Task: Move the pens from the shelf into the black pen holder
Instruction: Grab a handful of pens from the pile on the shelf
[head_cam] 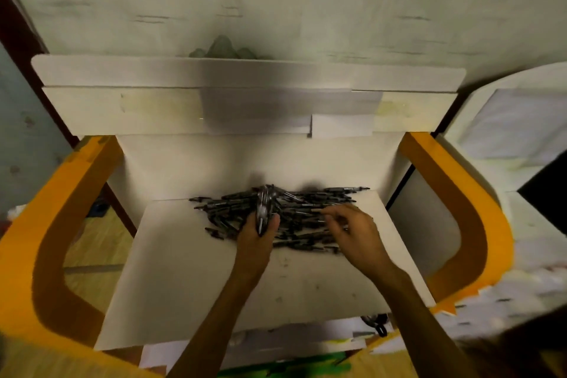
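We cannot count the pens (282,215): they blur together, and our right hand (352,230) hides some.

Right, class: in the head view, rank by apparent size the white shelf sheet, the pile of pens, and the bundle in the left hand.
1. White shelf sheet
2. Pile of pens
3. Bundle of pens gripped in the left hand

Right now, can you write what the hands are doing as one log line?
left hand: grips bundle of pens | right hand: fingers reaching into pen pile | shelf: pile remains | pen holder: not visible
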`<state>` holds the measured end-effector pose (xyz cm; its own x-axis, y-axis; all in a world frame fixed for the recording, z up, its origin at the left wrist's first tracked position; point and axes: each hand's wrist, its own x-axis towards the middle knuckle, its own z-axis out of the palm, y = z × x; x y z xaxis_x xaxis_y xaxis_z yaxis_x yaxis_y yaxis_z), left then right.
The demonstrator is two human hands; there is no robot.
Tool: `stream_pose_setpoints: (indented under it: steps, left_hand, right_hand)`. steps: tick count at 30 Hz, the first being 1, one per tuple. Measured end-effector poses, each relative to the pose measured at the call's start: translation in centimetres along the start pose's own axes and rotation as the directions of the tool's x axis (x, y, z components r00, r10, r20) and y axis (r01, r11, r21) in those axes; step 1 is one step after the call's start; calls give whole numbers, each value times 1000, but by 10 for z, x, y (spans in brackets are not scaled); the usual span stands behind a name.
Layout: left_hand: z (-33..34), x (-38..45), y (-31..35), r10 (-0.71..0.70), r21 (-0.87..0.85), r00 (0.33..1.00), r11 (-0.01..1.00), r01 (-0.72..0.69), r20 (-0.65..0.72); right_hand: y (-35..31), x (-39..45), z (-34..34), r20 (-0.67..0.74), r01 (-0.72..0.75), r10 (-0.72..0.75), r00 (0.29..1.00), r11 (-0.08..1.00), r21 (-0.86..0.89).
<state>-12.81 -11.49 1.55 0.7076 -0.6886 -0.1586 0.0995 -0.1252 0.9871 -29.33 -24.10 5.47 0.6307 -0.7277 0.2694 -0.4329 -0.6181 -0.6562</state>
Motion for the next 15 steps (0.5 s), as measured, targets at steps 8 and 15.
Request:
stream_pose_setpoints:
  steps: [8, 15]
  left_hand:
    - [66, -33, 55, 0, -142, 923, 988, 59, 384]
    - [147, -81, 78, -25, -121, 819, 986, 115, 574]
  right_hand:
    - [-2, -40, -82, -123, -74, 68, 990, 996, -47]
    - [38, -89, -164, -271, -112, 69, 960, 983, -147]
